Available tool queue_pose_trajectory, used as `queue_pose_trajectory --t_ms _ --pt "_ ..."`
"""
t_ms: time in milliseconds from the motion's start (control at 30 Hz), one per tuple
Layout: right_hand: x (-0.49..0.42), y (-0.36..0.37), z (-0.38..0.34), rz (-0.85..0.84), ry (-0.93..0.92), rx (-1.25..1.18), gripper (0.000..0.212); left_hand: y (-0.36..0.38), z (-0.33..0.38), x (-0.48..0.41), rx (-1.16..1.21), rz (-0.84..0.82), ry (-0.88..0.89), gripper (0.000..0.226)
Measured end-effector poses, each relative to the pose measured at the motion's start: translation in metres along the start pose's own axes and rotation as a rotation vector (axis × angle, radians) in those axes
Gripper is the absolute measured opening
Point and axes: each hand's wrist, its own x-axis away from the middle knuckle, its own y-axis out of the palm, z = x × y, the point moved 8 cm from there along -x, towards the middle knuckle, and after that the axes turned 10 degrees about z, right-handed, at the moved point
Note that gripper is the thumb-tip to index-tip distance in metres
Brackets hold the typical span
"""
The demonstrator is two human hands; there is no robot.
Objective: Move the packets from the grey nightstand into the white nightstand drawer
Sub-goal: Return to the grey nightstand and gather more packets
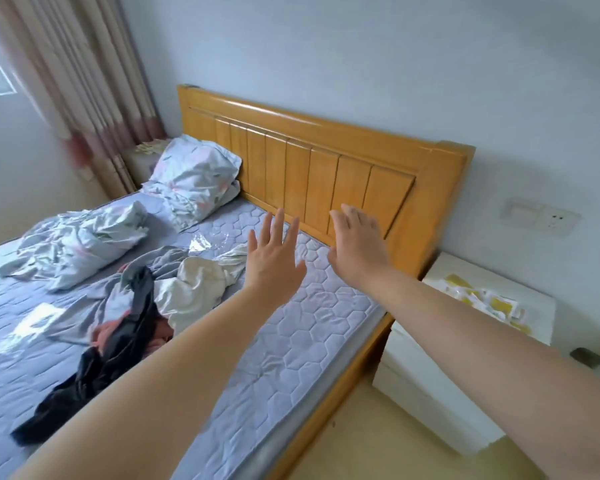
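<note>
Left hand (272,261): fingers spread wide and straight, palm forward, holding nothing, raised over the mattress just in front of the headboard. Right hand (359,244): fingers extended and close together, slightly blurred, holding nothing, raised before the lower right panels of the headboard. Both forearms bare, reaching in from the lower edge of the view. Wooden headboard (326,157): honey-coloured, vertical slats, set against a pale wall. Mattress (305,327): grey-blue, quilted in hexagons, running out from the foot of the headboard. Pillow (194,178): floral case, propped against the left end of the headboard. Crumpled bedding (80,244) and a heap of clothes (146,306): on the mattress, well out from the headboard. White nightstand (465,344): just beside the right end of the headboard, drawers closed. Packets (482,297): yellow and white, a loose scatter on top of the white nightstand. Wall socket (541,216): right of the headboard, above the nightstand. Curtain (80,74): striped, beyond the left end of the headboard.
</note>
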Motion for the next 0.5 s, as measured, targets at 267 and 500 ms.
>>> queue_pose_trajectory --t_ms 267,500 --pt "-0.030 -0.019 -0.274 0.123 -0.213 -0.098 0.056 -0.116 -0.236 0.102 -0.086 0.106 -0.236 0.072" --pt "-0.039 -0.029 -0.489 0.201 -0.473 -0.210 0.058 -0.199 -0.402 0.188 -0.254 0.108 -0.441 0.072"
